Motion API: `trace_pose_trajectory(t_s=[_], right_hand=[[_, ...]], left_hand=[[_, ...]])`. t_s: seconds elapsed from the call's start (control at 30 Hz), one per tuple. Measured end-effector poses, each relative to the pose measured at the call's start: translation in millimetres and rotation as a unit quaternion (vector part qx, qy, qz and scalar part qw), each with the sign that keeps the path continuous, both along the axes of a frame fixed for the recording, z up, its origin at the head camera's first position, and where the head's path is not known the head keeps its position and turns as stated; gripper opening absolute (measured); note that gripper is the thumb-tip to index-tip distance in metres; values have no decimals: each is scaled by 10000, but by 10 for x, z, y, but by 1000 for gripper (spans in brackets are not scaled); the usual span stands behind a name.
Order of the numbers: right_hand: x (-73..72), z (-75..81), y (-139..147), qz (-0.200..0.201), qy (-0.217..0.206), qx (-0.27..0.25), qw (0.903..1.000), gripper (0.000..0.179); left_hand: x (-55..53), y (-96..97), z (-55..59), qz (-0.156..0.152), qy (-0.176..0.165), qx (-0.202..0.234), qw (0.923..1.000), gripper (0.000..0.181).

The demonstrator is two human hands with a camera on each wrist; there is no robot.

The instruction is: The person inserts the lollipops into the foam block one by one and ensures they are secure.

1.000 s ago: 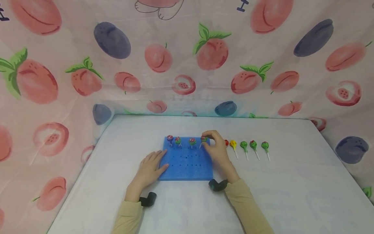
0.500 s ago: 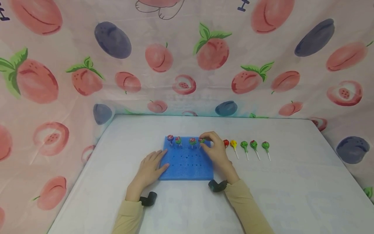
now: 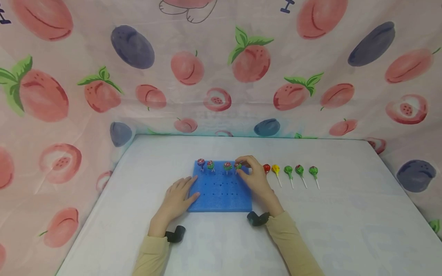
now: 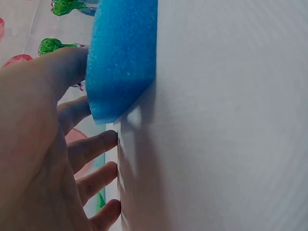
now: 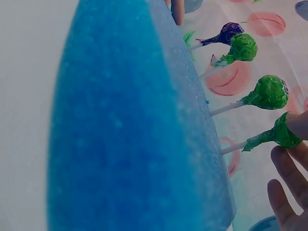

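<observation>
A blue foam board with small holes lies flat on the table. My left hand rests on its left edge, fingers loosely spread; the left wrist view shows the thumb and index finger against the foam corner. At the back right of the board, my right hand pinches the head of a green-wrapped lollipop. In the right wrist view its stick meets the foam. Standing in the same back row are a purple lollipop and two green ones, a left one and a nearer one.
Right of the board, loose lollipops lie in a row on the white table: a red one partly behind my right hand, a yellow one, and several green ones, the outermost green lollipop among them. A fruit-print cloth hangs behind.
My right hand has shifted slightly left and down with the green lollipop, whose tilted stick now stands more upright at the board. More of the red lollipop shows. My left hand has stayed put.
</observation>
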State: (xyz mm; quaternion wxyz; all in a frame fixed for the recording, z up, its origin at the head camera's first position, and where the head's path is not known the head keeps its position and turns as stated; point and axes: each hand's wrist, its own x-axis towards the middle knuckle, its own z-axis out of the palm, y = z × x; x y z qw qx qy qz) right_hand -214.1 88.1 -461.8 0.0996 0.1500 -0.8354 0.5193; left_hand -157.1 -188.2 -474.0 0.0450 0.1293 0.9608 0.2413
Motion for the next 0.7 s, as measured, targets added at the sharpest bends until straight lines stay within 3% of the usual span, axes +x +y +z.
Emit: trace_pose_trajectory(t_s=[0.7], right_hand=[[48, 82, 118, 260, -467, 232, 9983, 39]], left_hand=[[16, -1, 15, 50, -18, -1, 10000, 62]])
